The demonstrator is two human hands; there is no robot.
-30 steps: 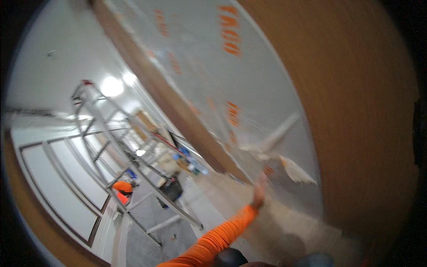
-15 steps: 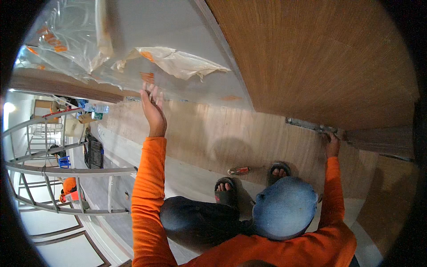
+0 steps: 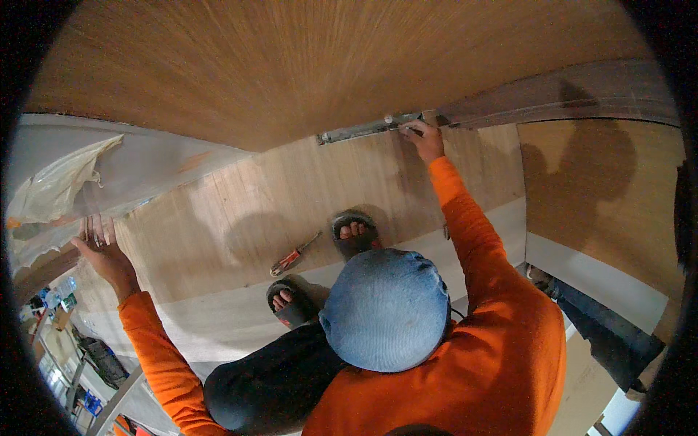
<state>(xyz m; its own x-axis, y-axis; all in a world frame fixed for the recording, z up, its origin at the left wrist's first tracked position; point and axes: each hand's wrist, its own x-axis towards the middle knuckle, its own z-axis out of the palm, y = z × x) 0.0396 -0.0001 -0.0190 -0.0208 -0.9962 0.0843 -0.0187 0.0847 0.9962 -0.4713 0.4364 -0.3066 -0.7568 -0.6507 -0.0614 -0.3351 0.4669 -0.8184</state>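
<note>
My right hand (image 3: 423,139) is at the right end of a long metal fitting (image 3: 358,131), low at the foot of a wood-grained panel (image 3: 305,65). Its thumb and fingers are curled together there. Whatever they pinch is too small to make out. Far to the left, my left hand (image 3: 107,254) has its fingers spread against the lower edge of a grey panel (image 3: 145,156). Torn clear film (image 3: 58,185) hangs from that panel just above the hand. A screwdriver (image 3: 288,261) with a red handle lies on the floor between my hands, beside my sandals (image 3: 356,236).
Pale wood-look flooring (image 3: 218,218) runs beneath the panels. Another wooden panel (image 3: 596,189) stands at the right. Behind it show a person's jeans-clad legs (image 3: 607,327). A metal ladder (image 3: 116,403), a black case (image 3: 105,360) and bottles (image 3: 62,291) are at lower left.
The view has swung right, so the wooden panel and metal fitting now sit near the middle. My right hand stays at the fitting; my left fingers are now spread wider at the grey panel's edge.
</note>
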